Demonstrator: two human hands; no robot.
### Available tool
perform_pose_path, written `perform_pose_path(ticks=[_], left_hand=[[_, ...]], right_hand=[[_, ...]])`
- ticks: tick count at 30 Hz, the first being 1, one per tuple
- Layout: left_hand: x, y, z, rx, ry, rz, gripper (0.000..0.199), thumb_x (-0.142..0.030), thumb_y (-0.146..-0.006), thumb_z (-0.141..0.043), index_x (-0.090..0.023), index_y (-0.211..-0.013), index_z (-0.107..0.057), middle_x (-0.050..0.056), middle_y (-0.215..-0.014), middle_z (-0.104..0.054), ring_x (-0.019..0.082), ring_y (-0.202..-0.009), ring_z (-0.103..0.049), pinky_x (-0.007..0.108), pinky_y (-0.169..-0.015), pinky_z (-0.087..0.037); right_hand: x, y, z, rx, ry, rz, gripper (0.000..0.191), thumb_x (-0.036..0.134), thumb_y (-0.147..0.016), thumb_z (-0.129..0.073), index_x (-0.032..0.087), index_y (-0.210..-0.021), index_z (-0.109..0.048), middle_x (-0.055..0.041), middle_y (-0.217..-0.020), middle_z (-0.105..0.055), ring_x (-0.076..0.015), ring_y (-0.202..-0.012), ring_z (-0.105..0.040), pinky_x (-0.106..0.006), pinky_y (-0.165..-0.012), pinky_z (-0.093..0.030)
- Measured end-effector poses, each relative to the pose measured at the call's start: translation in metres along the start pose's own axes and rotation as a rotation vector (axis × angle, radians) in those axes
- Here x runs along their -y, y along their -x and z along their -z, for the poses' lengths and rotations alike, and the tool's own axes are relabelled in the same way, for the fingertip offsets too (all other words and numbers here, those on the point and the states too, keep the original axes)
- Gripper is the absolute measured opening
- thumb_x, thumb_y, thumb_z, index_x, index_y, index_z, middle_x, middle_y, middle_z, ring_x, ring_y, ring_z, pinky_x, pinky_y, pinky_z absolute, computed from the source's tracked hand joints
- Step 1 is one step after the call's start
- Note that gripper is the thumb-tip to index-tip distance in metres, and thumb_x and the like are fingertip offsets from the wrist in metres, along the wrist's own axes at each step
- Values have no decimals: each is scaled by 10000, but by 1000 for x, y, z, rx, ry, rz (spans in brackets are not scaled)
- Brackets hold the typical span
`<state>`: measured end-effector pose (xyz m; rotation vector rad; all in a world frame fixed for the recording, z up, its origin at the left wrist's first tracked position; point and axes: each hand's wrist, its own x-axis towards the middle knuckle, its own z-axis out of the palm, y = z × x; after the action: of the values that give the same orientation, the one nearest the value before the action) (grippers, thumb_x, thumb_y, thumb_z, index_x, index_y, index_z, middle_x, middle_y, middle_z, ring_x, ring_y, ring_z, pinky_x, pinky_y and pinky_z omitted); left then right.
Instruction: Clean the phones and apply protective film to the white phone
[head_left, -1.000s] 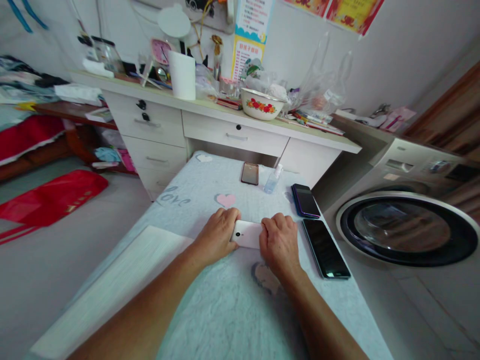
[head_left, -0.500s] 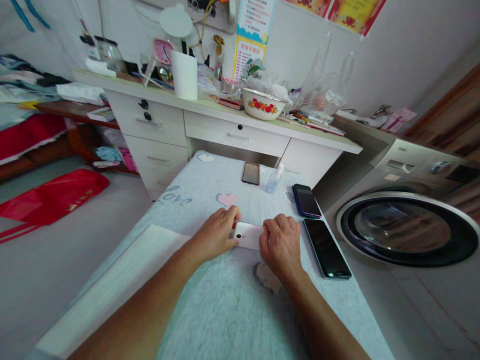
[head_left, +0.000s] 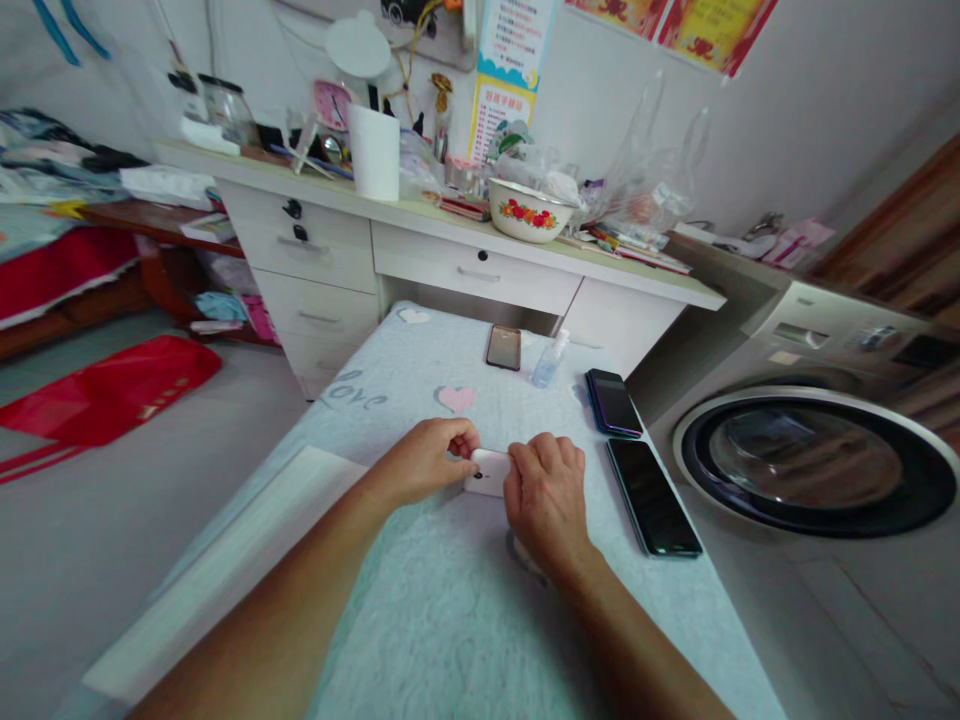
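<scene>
A white phone (head_left: 491, 474), its back with a dark camera lens towards me, is held on edge low over the pale blue cloth. My left hand (head_left: 431, 459) pinches its left end between thumb and fingers. Around its right end the fingers of my right hand (head_left: 547, 500) are closed, hiding that end. Beyond my hands lie a brown-edged phone (head_left: 504, 347) and a small clear spray bottle (head_left: 550, 359). To the right of my right hand are a dark phone with a purple edge (head_left: 613, 403) and a larger black phone (head_left: 654, 497).
The cloth-covered table (head_left: 420, 600) carries a long whitish strip (head_left: 225, 570) at left. Behind it stands a white desk (head_left: 450, 262) with a flowered bowl (head_left: 529, 212) and a paper roll (head_left: 375, 153). A washing machine (head_left: 810, 460) is at right; a red bag (head_left: 112, 390) lies on the floor.
The right hand has shifted left with its end of the white phone, which now stands more upright. My left hand's fingers have moved slightly on the phone's left end.
</scene>
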<state>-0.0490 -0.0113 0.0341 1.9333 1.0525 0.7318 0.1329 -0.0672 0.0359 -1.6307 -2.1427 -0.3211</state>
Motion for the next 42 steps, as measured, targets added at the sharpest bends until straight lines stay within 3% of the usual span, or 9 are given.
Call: perform_pose_path(ticks=[10,18,27,33,42], left_hand=[[6,-3,-1,14,92,54,85,-191,-637,-636,-166,-694,-579,-35,-646,-576,122,-630,-542,236,-602,-407],[10,-4,-3,22,77,32,68,-164,-644,-574,-158,-692,-623,-16,-655,-622,130,-634,-560,242,-612,-416],[7,-2,-1,20,91,48,79,-215,-632,-620,-166,-684,-587,-33,-630,-577,122,-614,-537,237,-585,-395],[7,-2,-2,36,84,47,85,-216,-629,-619,-172,-690,-579,-35,-632,-569,123,-619,-533,238,-592,-399],[9,-3,-2,19,22,23,64,-188,-622,-609,-163,-681,-606,-19,-669,-594,139,-666,-548,254,-641,-414]], right_hand=[[13,-1,-11,-19,5,133,109,205,-908,-522,226,-912,-629,-46,-863,-547,-204,-821,-409,-339,-738,-259],[19,1,-16,-27,-20,231,303,194,-945,-448,219,-1220,-572,-66,-913,-561,-210,-848,-420,-363,-762,-288],[-1,1,2,-31,-7,154,155,210,-895,-518,216,-934,-668,-47,-850,-555,-200,-824,-410,-354,-770,-261],[-7,4,6,-28,-22,144,145,187,-881,-520,201,-901,-663,-48,-842,-552,-199,-823,-410,-345,-770,-267],[19,-1,-10,-29,-56,215,202,196,-917,-488,225,-1042,-645,-50,-875,-556,-205,-841,-423,-350,-752,-276]])
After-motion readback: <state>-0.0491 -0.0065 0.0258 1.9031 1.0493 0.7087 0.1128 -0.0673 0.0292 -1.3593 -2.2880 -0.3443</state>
